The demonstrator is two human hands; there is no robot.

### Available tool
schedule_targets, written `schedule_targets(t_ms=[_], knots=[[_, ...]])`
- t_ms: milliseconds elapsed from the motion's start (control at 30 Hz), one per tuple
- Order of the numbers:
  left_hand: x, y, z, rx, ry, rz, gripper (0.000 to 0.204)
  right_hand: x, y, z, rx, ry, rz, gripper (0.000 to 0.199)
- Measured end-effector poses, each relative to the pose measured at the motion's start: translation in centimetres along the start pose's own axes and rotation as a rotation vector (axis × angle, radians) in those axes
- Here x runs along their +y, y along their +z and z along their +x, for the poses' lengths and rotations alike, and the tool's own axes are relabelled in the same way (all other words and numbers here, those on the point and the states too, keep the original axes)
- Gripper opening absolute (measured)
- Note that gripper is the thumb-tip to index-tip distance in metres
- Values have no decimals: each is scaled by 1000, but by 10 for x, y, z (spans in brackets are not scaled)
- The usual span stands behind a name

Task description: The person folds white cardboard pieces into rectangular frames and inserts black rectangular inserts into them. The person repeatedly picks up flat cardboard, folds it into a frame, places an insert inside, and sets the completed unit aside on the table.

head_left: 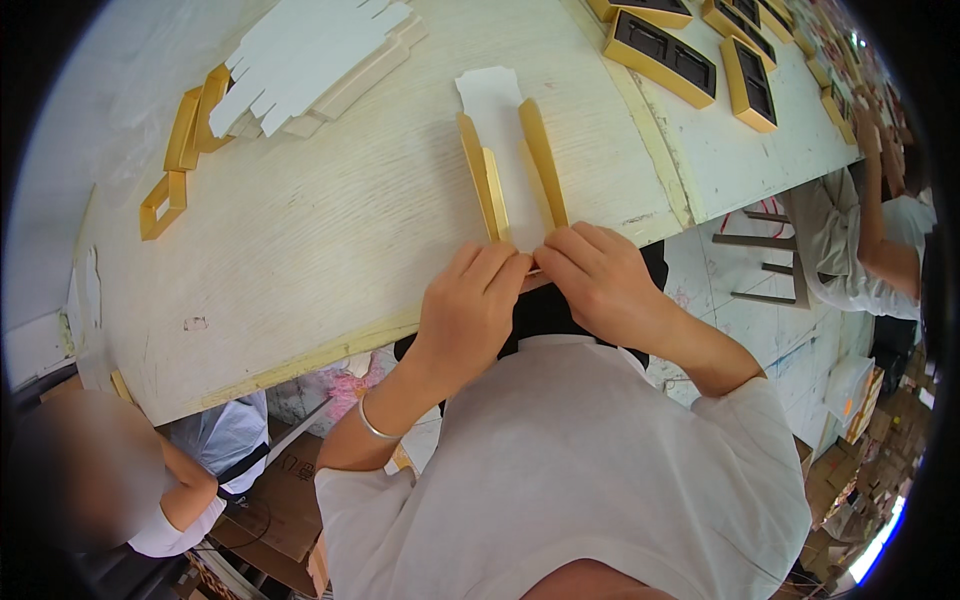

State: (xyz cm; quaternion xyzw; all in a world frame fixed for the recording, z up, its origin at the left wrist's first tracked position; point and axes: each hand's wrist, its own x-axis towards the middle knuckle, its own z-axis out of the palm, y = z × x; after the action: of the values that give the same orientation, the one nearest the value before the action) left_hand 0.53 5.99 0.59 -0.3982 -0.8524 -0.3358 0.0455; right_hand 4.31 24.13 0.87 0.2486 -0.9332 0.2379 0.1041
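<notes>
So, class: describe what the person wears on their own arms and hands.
Both forearms are bare. The left wrist carries a thin silver bangle. Short, loose sleeves of a pale grey-white top cover the upper arms: left sleeve, right sleeve. The left hand and right hand wear no gloves; no rings are visible.

box frame (pixel 510 165) on table (pixel 330 250) before hands (pixel 530 290), card stack (pixel 310 60) far left, trays (pixel 700 60) far right

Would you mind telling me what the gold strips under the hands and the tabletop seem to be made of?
The gold strips look like card or paperboard with a shiny gold facing: thin, flat, sharply folded, with a white sheet between them. The left hand and right hand press on their near ends. The tabletop looks like pale wood or wood-grain laminate, matt, with fine grain lines.
</notes>
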Motion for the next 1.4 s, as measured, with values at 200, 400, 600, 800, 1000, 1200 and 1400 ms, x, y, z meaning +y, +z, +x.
schedule_targets(t_ms=[200,400,600,800,1000,1200,1400], knots=[[-21,-38,27,-313,60,-85,14,12,-33,17,-237,34,243,39],[-22,-58,45,-168,184,441,34,62,-41,23,-44,-90,-129,16],[-24,-18,18,-75,128,289,24,18,-41,25,-123,-6,350,32],[-35,-34,24,-70,327,149,22,54,-41,34,-132,-305,40,37],[-33,-36,7,-37,261,272,15,59,-20,48,-151,-484,144,20],[-33,-29,10,6,55,17,17,38,5,43,-75,-211,153,20],[-24,-14,12,48,-160,-162,11,18,9,41,0,84,431,17]])
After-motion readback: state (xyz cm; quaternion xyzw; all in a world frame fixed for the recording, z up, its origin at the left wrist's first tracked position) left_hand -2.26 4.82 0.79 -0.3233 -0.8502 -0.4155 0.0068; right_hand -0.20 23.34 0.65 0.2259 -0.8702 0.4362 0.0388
